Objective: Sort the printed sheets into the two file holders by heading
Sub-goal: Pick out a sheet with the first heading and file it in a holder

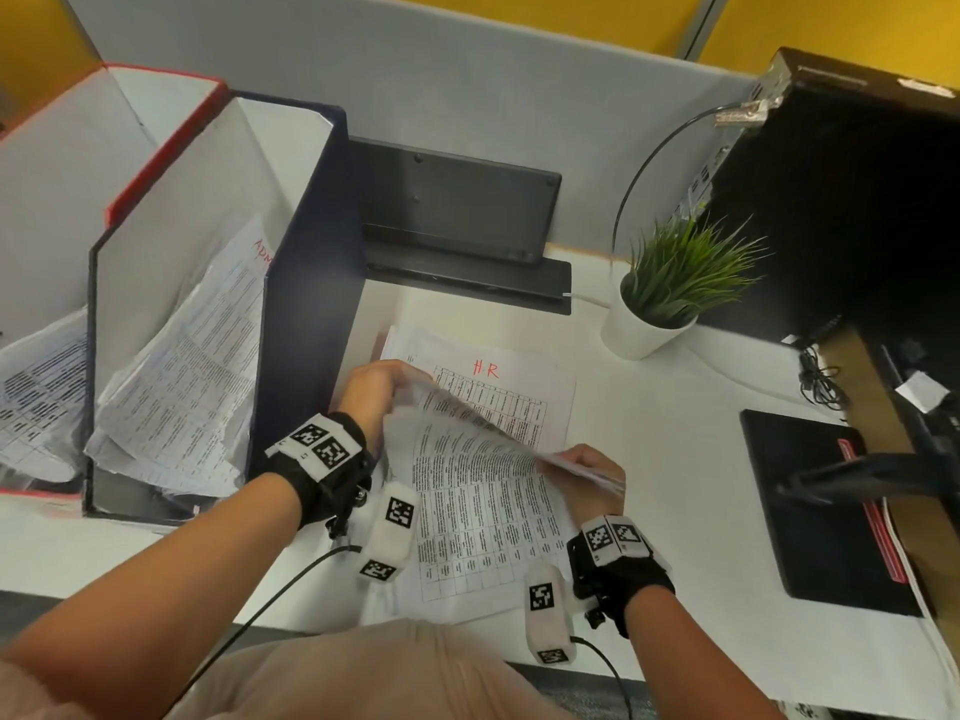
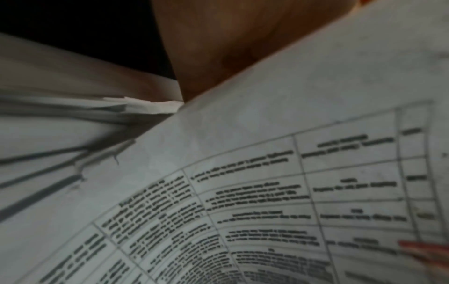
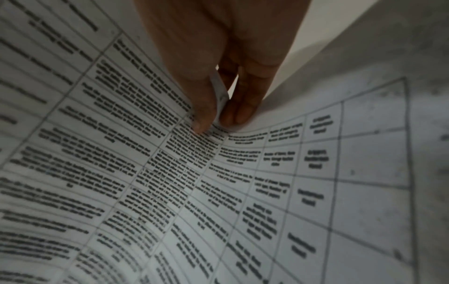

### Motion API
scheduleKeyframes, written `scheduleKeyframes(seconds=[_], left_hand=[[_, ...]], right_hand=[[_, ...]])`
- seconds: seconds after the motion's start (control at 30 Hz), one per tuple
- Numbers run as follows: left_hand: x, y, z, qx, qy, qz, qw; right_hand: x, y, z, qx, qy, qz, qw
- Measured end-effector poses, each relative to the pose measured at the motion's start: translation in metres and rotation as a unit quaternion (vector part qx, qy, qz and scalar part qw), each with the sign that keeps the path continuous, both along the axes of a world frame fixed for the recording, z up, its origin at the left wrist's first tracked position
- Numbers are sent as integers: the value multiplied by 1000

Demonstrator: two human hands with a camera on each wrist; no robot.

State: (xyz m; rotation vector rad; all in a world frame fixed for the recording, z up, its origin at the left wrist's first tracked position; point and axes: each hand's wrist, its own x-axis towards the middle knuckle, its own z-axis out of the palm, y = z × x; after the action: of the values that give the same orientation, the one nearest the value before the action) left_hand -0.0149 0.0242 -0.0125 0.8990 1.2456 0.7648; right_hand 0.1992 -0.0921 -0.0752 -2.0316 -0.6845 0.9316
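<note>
White desk surface (image 1: pixel 675 433) backed by a grey partition held the work area. Both hands gripped one lifted sheet (image 1: pixel 467 459): the left hand (image 1: pixel 371 389) curled round its far corner, and the right hand (image 1: pixel 587 472) pinched its near edge between thumb and fingers (image 3: pixel 240 100). The sheet was bowed above the remaining stack (image 1: pixel 519 402), whose top page was headed "H.R" in red.

Risk: the pinch appeared to span more than one layer, so two sheets might be filed together. A further risk was creasing of the bowed paper, or misfiling if its heading went unread.

Count: two file holders stood at left, the red-edged holder (image 1: pixel 161 142) and the dark blue holder (image 1: pixel 311 241), each containing sheets; one sheet lifted.
</note>
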Motion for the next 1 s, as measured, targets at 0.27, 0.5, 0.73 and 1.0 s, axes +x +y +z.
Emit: scheduleKeyframes(seconds=[0.27,0.5,0.73,1.0], left_hand=[[-6,22,-30,-37,205,-11,978],[-8,20,-29,-46,212,-58,974],[-4,6,-19,47,124,-73,988],[-9,-8,-16,-10,2,-46,999]], right_hand=[[7,-21,-13,150,40,3,988],[3,-8,-12,109,63,-4,992],[3,-3,9,79,120,-84,986],[-5,-3,23,73,-36,-62,995]])
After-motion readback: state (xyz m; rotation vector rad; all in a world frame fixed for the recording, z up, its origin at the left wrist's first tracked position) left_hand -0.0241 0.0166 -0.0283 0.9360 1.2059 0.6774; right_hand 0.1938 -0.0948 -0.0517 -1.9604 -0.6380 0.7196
